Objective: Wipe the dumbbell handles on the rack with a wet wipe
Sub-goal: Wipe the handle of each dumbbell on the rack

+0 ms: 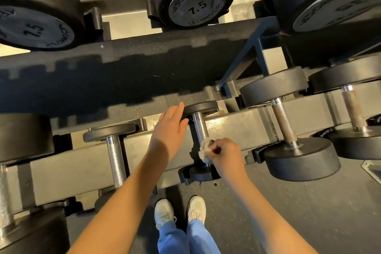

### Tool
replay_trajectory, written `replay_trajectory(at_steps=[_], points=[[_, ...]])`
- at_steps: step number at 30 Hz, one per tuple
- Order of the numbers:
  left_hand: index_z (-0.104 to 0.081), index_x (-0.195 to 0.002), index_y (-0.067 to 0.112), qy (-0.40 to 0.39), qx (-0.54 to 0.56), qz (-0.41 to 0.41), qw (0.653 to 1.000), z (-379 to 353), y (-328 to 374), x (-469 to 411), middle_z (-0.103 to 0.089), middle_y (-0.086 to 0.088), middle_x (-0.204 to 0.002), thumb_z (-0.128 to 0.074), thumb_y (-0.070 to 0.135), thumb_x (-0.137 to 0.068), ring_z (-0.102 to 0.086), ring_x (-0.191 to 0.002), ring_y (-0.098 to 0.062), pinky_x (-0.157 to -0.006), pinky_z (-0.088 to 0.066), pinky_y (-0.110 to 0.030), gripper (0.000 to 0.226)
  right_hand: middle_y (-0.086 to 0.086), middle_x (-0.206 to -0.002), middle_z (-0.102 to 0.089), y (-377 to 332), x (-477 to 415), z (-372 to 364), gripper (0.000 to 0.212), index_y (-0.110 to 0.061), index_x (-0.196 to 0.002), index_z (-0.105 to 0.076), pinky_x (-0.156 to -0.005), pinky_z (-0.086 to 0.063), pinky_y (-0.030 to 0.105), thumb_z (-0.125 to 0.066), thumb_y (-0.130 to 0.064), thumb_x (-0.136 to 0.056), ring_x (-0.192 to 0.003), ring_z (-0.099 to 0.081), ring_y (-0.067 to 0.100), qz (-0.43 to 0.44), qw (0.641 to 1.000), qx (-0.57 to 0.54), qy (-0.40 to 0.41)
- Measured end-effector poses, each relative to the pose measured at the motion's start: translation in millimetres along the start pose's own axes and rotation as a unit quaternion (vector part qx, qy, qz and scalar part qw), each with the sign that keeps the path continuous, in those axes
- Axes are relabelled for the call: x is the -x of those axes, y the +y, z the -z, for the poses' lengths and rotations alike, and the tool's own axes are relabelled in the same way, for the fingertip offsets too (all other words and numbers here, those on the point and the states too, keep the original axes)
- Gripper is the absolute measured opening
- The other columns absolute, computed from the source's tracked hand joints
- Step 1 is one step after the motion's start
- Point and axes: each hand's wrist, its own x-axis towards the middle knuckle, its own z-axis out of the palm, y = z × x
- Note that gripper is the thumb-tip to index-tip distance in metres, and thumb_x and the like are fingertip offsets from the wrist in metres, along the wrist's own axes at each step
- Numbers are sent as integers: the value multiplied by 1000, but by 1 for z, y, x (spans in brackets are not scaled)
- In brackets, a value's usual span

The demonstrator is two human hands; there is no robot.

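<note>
Two grips work mid-frame: my left grip (169,128), fingers flat, steadies the small dumbbell's black round head (204,107) against rolling, I judge; my right grip (226,154) pinches the crumpled white wet wipe (204,147) onto its knurled chrome handle (199,127).

Two-tier rack (68,164) standing on a dark speckled floor (288,212). Upper tier: three large black dumbbells seen end-on, the left dumbbell (35,24) and the middle dumbbell (195,6) marked 7.5. Lower tier: short-handled dumbbells (288,126) lying across the front and rear rails in black cradles (185,174), smaller ones at centre, larger ones to either side.
</note>
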Motion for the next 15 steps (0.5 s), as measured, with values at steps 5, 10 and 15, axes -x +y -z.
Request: replay_trajectory(at_steps=[5,10,15], points=[[-15,-152,21,-5,12,-8,1000,3,-3,-1,-30,3,-151,-36,29,-102,-30,-136,-13,-112,-29,-31,54,0,-81,-62,-31,-35,-8,6,-9,-86,-68,-67,-39,8,-68,-15,-85,-72,-55,7,39,993,-25,108],[-16,-152,21,-2,5,-17,1000,2,-6,-2,-32,2,-150,-37,29,-102,-32,-135,-13,-111,-31,-31,54,-3,-79,-62,-40,-44,-10,7,-10,-85,-67,-64,-36,11,-69,-16,-85,-71,-56,6,12,991,-61,120],[-13,-152,22,-9,1,-17,1000,2,-7,-2,-32,2,-150,-35,30,-102,-32,-135,-13,-111,-34,-36,55,-3,-81,-61,-4,-5,-4,6,-9,-86,-68,-63,-39,8,-71,-14,-83,-70,-55,5,-1,999,8,35]])
